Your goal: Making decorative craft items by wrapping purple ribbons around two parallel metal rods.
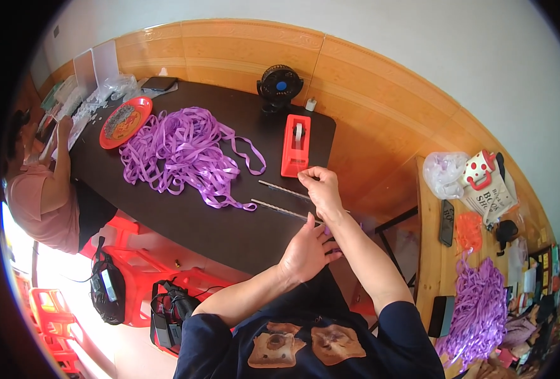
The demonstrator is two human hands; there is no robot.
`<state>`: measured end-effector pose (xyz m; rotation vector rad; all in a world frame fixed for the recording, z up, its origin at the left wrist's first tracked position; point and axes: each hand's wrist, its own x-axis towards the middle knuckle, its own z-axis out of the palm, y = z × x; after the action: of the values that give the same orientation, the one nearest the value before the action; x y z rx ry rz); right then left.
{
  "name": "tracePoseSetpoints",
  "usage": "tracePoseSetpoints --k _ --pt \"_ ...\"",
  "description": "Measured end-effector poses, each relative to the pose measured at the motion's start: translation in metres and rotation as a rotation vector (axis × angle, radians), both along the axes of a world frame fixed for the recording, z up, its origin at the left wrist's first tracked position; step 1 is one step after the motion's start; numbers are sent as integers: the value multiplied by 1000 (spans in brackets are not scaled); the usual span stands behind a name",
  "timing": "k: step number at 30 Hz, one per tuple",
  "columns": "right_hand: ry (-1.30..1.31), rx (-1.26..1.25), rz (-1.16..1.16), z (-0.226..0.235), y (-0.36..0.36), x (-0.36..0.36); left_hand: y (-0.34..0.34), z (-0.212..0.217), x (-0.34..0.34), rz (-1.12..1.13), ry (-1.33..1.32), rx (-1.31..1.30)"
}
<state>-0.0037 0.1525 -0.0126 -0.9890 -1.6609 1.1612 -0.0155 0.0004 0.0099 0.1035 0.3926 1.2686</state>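
Note:
My right hand (321,189) reaches over the table to the near end of a red tape dispenser (289,151). Its thumb and forefinger are pinched together there; what they hold, if anything, is too small to make out. Lower down, my left hand (305,252) is at the table's near edge beside my right forearm, palm showing and fingers spread. Bits of purple ribbon show between those fingers; whether they are gripped I cannot tell. Two thin pale rods (277,206) lie beside my hands, their right ends partly hidden. A large tangled heap of purple ribbon (179,151) spreads to the left.
Behind the dispenser stands a small black fan (280,85). A red plate (144,110) lies past the ribbon, near a seated person (43,202) working at the far left. Red chairs (138,265) hold black bags. On my right, a wooden bench (428,265) carries bags, a phone and more ribbon.

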Motion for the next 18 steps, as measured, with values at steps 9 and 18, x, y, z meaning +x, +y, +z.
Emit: tracePoseSetpoints --k 9,18 --pt "-526 168 93 23 17 52 2 1 -3 -28 38 -30" --pt "-305 -258 747 45 18 130 2 3 -2 -21 57 -4"
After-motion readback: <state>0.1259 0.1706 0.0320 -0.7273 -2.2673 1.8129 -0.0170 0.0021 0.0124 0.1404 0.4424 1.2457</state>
